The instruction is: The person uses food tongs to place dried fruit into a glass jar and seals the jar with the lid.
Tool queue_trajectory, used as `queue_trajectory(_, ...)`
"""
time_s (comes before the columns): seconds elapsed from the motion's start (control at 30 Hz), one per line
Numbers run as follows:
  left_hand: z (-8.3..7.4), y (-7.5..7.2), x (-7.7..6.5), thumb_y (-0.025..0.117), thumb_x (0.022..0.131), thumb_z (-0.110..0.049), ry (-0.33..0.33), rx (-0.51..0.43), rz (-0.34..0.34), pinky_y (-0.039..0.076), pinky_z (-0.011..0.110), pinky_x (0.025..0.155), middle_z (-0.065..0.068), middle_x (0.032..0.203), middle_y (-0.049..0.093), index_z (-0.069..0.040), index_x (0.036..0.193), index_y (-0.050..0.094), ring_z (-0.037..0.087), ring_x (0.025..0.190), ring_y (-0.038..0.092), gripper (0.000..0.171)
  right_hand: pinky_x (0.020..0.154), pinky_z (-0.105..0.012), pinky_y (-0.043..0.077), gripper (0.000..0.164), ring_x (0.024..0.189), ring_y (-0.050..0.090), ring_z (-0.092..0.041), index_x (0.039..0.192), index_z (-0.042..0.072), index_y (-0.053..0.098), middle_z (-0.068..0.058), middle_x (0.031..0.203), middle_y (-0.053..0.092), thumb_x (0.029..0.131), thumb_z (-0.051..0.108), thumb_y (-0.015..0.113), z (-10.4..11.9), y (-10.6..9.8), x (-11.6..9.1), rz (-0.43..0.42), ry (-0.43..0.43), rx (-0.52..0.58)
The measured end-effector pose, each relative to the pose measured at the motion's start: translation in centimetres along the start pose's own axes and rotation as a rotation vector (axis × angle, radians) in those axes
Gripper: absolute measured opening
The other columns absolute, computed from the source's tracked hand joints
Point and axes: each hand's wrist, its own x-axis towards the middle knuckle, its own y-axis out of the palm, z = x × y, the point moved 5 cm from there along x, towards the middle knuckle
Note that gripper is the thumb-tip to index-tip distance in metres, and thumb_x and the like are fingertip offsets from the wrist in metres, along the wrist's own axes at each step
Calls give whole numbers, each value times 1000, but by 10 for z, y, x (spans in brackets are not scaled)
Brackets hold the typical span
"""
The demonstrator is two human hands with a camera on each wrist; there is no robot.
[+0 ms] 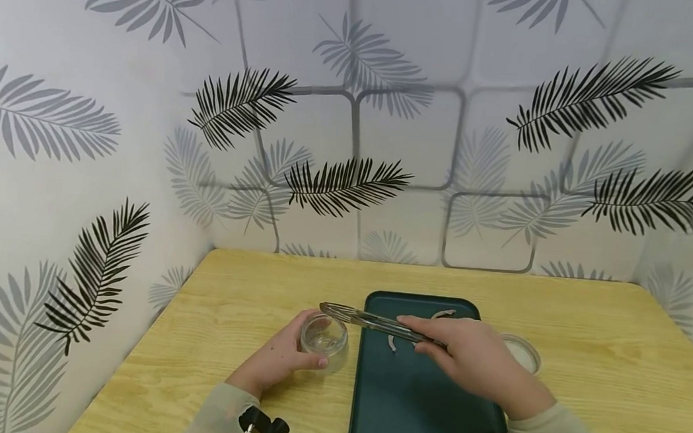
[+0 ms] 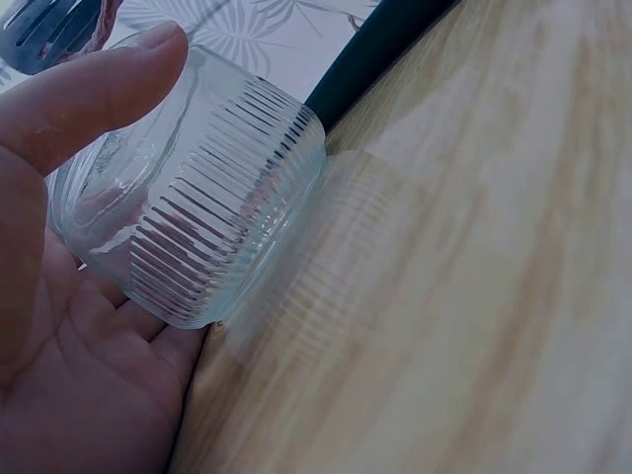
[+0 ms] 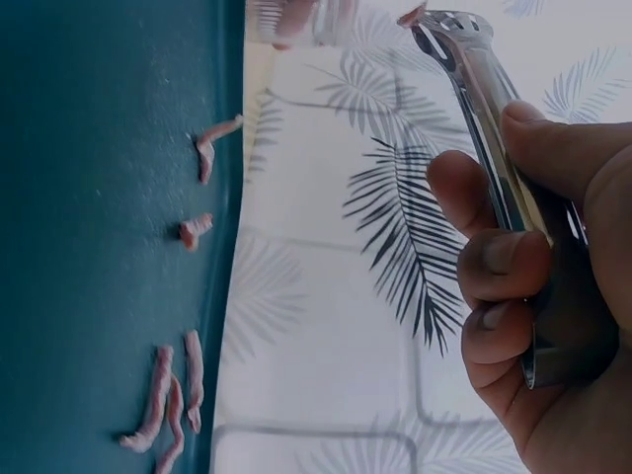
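My left hand [image 1: 281, 358] holds a small clear glass jar [image 1: 323, 354] with thumb and fingers round its side. In the left wrist view the ribbed base of the jar [image 2: 227, 197] is close over the wooden table. My right hand [image 1: 469, 350] grips metal tongs [image 1: 370, 319], their tips above the jar's mouth. A pinkish scrap [image 3: 412, 16] shows at the tips of the tongs in the right wrist view. Several thin pinkish strips [image 3: 195, 380] lie on the dark green tray [image 1: 412, 406] beneath my right hand.
A round, pale lid-like disc [image 1: 519, 353] lies on the wooden table [image 1: 599, 364], right of the tray and partly behind my right hand. A black device [image 1: 265, 427] is strapped at my left wrist. Leaf-patterned wall covering [image 1: 410, 141] rises behind the table.
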Motion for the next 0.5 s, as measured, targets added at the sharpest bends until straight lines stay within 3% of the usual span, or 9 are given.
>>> queue_trajectory(0.23,7,4,-1,82,87,-22,-7,7,2,39,40,104,9,149,48,-13,156,31,27,125,52,86,58,-24,41,49,63,48,5,146,33,56,22,92,65,99,29,67,5,10,-2,25,-7,48)
queue_trajectory(0.5,7,-1,2,84,85,-23,5,6,-9,33,50,110,10,153,45,-21,155,33,30,136,45,87,59,-24,43,52,69,51,5,147,31,55,22,92,63,97,30,70,2,10,1,13,-1,26)
